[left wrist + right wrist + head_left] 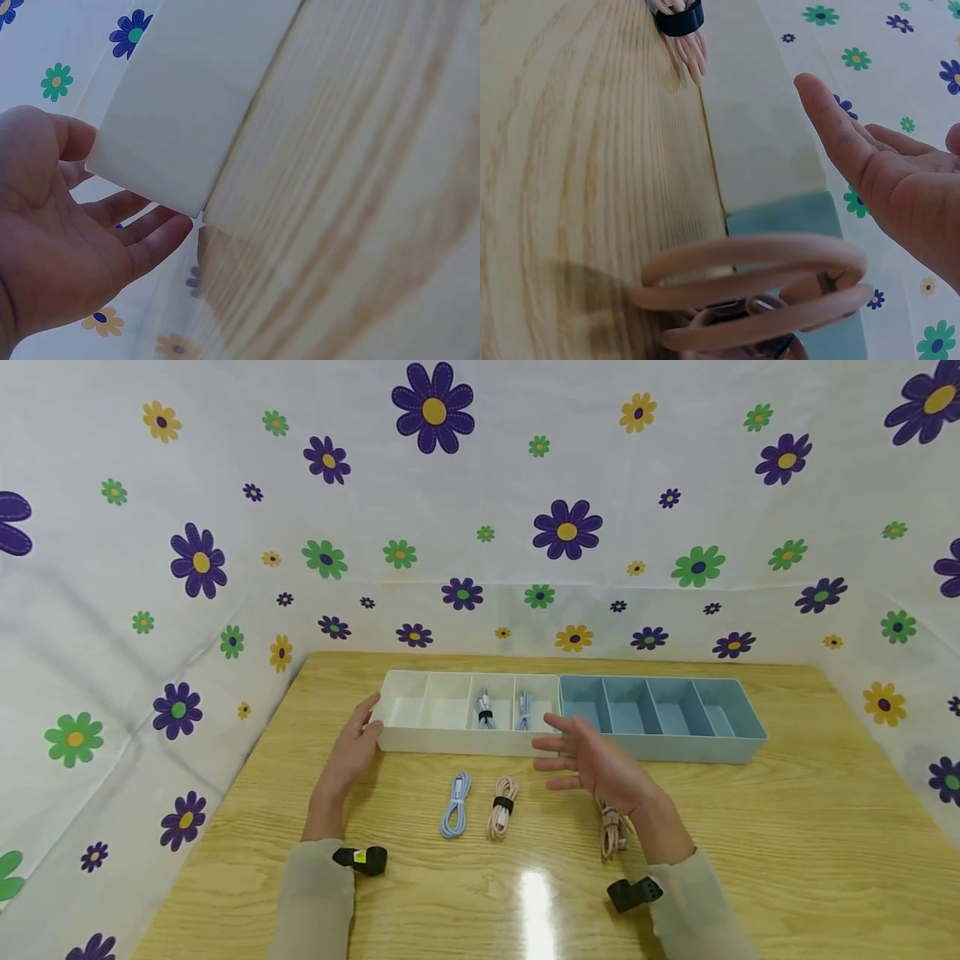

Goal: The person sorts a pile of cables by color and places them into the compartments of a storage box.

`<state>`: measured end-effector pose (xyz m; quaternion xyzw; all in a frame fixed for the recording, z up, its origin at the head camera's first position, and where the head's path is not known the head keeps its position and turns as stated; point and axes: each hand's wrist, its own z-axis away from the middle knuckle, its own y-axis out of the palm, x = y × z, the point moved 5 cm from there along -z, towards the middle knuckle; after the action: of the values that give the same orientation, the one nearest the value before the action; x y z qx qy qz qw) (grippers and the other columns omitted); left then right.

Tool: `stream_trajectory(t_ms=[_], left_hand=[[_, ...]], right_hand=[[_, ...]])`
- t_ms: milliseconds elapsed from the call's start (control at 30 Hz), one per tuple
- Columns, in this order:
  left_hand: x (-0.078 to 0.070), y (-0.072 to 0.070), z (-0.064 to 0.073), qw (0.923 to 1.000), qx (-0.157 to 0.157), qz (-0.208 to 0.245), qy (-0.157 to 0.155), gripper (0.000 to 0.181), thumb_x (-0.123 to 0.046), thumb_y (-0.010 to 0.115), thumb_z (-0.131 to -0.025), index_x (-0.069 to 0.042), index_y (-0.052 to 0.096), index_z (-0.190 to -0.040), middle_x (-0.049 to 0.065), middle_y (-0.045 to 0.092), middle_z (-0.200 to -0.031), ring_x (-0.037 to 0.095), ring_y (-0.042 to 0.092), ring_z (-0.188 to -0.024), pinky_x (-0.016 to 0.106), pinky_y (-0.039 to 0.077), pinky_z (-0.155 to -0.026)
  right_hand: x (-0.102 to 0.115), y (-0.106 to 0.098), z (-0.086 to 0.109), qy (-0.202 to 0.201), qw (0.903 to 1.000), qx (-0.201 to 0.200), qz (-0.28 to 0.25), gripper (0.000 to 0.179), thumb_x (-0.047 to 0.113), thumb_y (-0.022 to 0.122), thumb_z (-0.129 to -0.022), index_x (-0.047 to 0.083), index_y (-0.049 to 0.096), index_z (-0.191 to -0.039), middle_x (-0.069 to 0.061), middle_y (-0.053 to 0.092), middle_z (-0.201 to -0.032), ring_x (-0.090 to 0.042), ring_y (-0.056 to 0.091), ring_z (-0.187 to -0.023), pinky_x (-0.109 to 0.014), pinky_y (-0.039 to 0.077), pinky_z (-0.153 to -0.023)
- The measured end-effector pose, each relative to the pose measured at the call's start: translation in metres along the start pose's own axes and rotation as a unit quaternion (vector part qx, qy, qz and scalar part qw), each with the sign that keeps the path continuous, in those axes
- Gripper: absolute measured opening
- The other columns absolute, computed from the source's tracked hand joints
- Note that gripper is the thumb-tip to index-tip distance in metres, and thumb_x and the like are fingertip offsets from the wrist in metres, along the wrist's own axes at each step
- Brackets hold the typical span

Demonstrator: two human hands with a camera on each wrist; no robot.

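My left hand (pixel 351 758) touches the left end of a white divided box (pixel 450 742), its fingertips along the end wall in the left wrist view. A light blue cable with a black strap (pixel 485 714) lies in the box's third compartment, and another light blue cable (pixel 524 710) in the fourth. Holding nothing, my right hand (pixel 600 767) hovers with spread fingers by the box's right end. Below it lies a brownish-pink coiled cable (pixel 612 832), partly hidden by the wrist. In front of the box are a blue coiled cable (pixel 455 806) and a pink one with a black strap (pixel 502 808).
A blue divided box (pixel 675 748) stands end to end with the white one on its right. Both rest on a wooden table (pixel 420 893). A flowered white cloth (pixel 495 485) hangs behind and at both sides.
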<state>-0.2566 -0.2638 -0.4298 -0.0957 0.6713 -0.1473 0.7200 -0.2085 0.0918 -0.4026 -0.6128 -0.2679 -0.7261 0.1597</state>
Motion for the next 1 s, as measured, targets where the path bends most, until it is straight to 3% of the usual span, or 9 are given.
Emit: stream_trajectory(t_ms=[133, 333, 667, 1000], left_hand=[[-0.003, -0.001, 0.002, 1.0000, 0.003, 0.002, -0.003, 0.055, -0.015, 0.033, -0.108, -0.009, 0.015, -0.160, 0.030, 0.019, -0.158, 0.045, 0.024, -0.143, 0.059, 0.023, -0.113], [0.007, -0.001, 0.000, 0.9999, -0.003, -0.013, 0.010, 0.056, -0.022, 0.034, -0.108, -0.017, 0.016, -0.161, 0.028, 0.023, -0.157, 0.044, 0.029, -0.140, 0.057, 0.027, -0.111], [0.006, 0.000, -0.002, 0.9998, -0.007, -0.009, 0.018, 0.055, -0.022, 0.033, -0.109, -0.016, 0.016, -0.161, 0.028, 0.027, -0.155, 0.040, 0.032, -0.138, 0.054, 0.027, -0.111], [0.010, 0.000, -0.004, 0.9999, -0.008, -0.004, 0.014, 0.055, -0.022, 0.033, -0.108, -0.015, 0.016, -0.161, 0.027, 0.023, -0.158, 0.039, 0.029, -0.141, 0.054, 0.024, -0.113]], right_hand=[[-0.003, 0.001, 0.000, 0.006, 0.9999, -0.005, 0.006, 0.067, 0.051, 0.024, -0.108, 0.009, 0.016, -0.160, -0.028, 0.031, -0.155, -0.050, 0.039, -0.135, -0.045, 0.051, -0.096], [-0.007, 0.006, -0.001, 0.026, 0.9992, -0.018, 0.025, 0.068, 0.054, 0.029, -0.106, 0.013, 0.020, -0.160, -0.024, 0.037, -0.154, -0.049, 0.041, -0.134, -0.044, 0.052, -0.095], [-0.011, 0.018, -0.007, 0.029, 0.9979, -0.009, 0.058, 0.066, 0.049, 0.029, -0.107, 0.010, 0.019, -0.159, -0.028, 0.036, -0.153, -0.049, 0.045, -0.131, -0.051, 0.049, -0.097], [-0.013, 0.030, -0.014, 0.061, 0.9954, -0.040, 0.063, 0.067, 0.052, 0.037, -0.105, 0.010, 0.026, -0.157, -0.025, 0.042, -0.150, -0.043, 0.054, -0.126, -0.048, 0.053, -0.092]])
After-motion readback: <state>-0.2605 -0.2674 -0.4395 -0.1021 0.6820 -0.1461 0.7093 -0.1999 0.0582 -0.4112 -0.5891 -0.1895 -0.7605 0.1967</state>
